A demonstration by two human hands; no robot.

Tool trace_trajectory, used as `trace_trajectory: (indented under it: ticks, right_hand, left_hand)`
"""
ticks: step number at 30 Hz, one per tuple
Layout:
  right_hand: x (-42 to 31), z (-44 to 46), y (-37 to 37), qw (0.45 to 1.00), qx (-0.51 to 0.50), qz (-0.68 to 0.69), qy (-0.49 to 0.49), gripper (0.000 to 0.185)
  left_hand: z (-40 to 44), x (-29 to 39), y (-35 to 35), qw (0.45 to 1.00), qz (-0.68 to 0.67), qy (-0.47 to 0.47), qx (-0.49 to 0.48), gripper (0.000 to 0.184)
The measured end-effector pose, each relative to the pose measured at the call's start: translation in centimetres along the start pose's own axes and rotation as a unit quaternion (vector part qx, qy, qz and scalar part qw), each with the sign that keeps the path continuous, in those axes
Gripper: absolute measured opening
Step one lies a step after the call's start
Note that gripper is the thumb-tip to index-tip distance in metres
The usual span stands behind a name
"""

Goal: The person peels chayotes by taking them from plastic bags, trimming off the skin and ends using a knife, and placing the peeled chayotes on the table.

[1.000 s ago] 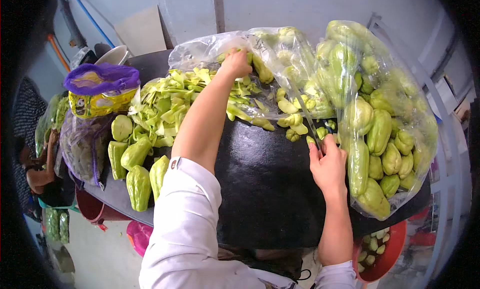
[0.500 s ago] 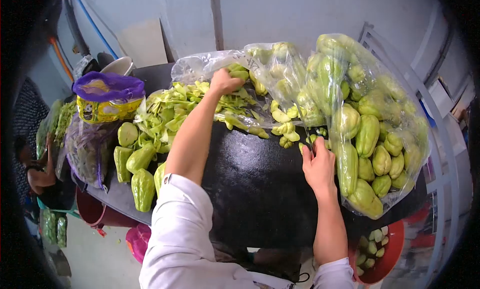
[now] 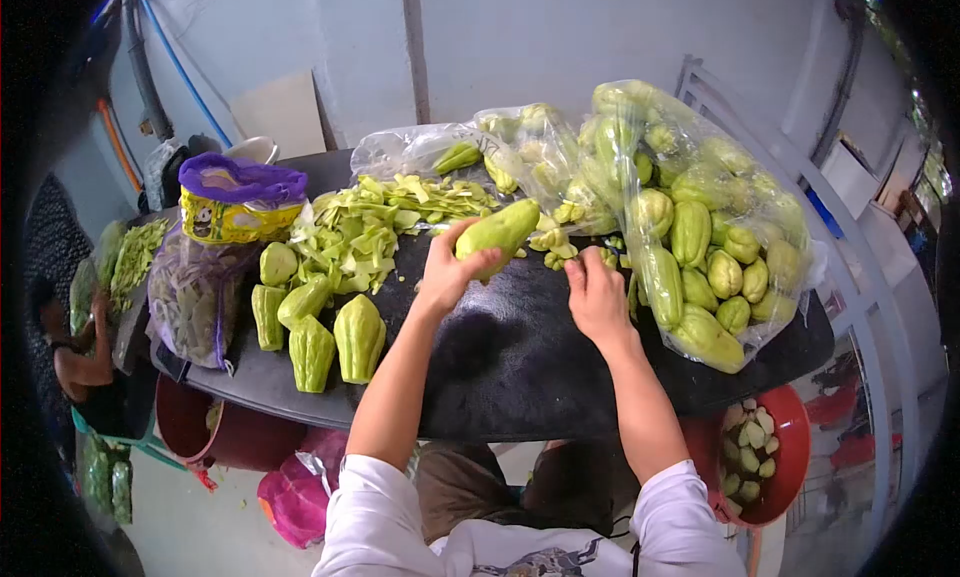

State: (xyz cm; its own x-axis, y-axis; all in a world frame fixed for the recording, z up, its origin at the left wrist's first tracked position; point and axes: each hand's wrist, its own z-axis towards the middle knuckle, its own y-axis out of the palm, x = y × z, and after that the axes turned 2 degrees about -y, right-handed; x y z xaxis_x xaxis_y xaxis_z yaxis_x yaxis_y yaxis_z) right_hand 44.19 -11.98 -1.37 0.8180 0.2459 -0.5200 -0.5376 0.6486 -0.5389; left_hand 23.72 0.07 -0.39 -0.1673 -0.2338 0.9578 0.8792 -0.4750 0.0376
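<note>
A large green chayote [image 3: 503, 232] is in my left hand [image 3: 450, 265], its fingers wrapped around the lower end above the black table [image 3: 500, 367]. To the right, my right hand [image 3: 597, 295] is closed; a knife was in it earlier, but what it grips now is too small to make out. Small cut pieces [image 3: 552, 239] lie just beyond that hand. A heap of pale green peelings and slices [image 3: 360, 227] spreads behind my left hand. Several trimmed chayotes [image 3: 312, 355] stand and lie left of my left forearm.
A big clear bag of chayotes [image 3: 720, 237] fills the table's right side. At left is a purple mesh bag [image 3: 195, 297] under a yellow-purple bag [image 3: 225, 217]. Red tubs [image 3: 790, 457] sit below. A person's arm [image 3: 90, 352] shows at far left.
My left hand has come back from the plastic bag at the rear with a chayote, now above the table's middle. My right hand has moved slightly left. The view has shifted.
</note>
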Motion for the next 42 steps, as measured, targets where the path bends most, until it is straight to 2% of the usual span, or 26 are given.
trace_trajectory:
  ticks: [2, 6, 10, 14, 17, 20, 21, 23, 26, 30, 33, 37, 40, 41, 42]
  right_hand:
    - [-1.0, 0.1, 0.3, 0.998, 0.011, 0.000, -0.054, 0.021]
    - [-2.6, 0.1, 0.7, 0.995, 0.016, -0.013, -0.095, 0.020]
    - [-2.5, 0.5, 0.8, 0.996, -0.003, -0.042, -0.082, 0.017]
    - [-2.9, 0.3, 0.7, 0.995, -0.031, -0.063, -0.072, 0.017]
    - [-6.1, 0.8, -0.8, 0.996, -0.043, -0.049, -0.056, 0.017]
    - [-8.7, 0.7, -2.3, 0.995, 0.022, -0.011, -0.094, 0.014]
    - [-7.7, 0.7, -1.8, 0.995, 0.021, -0.013, -0.092, 0.014]
    - [-3.9, 0.5, -0.4, 0.993, -0.082, -0.085, -0.004, 0.016]
    - [-1.8, -0.2, 0.0, 0.994, -0.074, -0.081, -0.012, 0.013]
    - [-3.2, -0.6, -1.0, 0.995, -0.079, -0.064, 0.016, 0.014]
    - [-4.3, 0.1, -1.4, 0.996, -0.063, -0.061, -0.019, 0.015]
    - [-7.8, 0.5, -2.5, 0.995, -0.050, -0.058, -0.058, 0.017]
    - [-9.3, 0.1, -2.9, 0.992, -0.002, -0.048, -0.120, 0.016]
    - [-8.0, 0.2, -2.2, 0.992, -0.003, -0.047, -0.118, 0.016]
    - [-5.4, 0.3, -0.9, 0.994, -0.036, -0.069, -0.076, 0.016]
  left_hand:
    - [-1.4, 0.1, 0.1, 1.000, 0.026, 0.013, 0.006, 0.055]
    - [-1.8, -0.4, 0.0, 0.995, 0.052, 0.080, 0.008, 0.055]
    - [-2.5, -0.2, -0.7, 0.998, 0.041, 0.042, -0.028, 0.059]
    - [-2.5, -0.7, -1.1, 0.997, 0.036, 0.051, -0.035, 0.060]
    - [-1.9, -2.0, -1.4, 0.996, 0.053, 0.063, -0.017, 0.056]
    - [-2.4, -0.8, -1.3, 0.998, 0.036, 0.036, -0.036, 0.058]
    - [-2.8, 0.1, -1.3, 0.999, 0.008, 0.025, -0.043, 0.059]
    - [-3.5, 0.1, -0.9, 0.998, -0.021, 0.012, -0.054, 0.060]
    - [-3.0, -0.3, -1.0, 0.996, -0.069, 0.044, -0.041, 0.061]
    - [-3.1, -0.1, -1.2, 0.996, -0.078, 0.009, -0.044, 0.061]
    - [-2.7, -1.2, -1.4, 0.994, -0.081, 0.057, -0.044, 0.060]
    - [-2.9, -0.8, -1.6, 0.995, -0.089, 0.033, -0.036, 0.060]
    - [-2.9, -1.2, -1.3, 0.995, -0.085, 0.027, -0.032, 0.061]
    - [-3.0, -1.1, -1.2, 0.996, -0.085, 0.025, -0.031, 0.061]
    - [-3.2, -0.8, -1.0, 0.996, -0.077, 0.026, -0.026, 0.062]
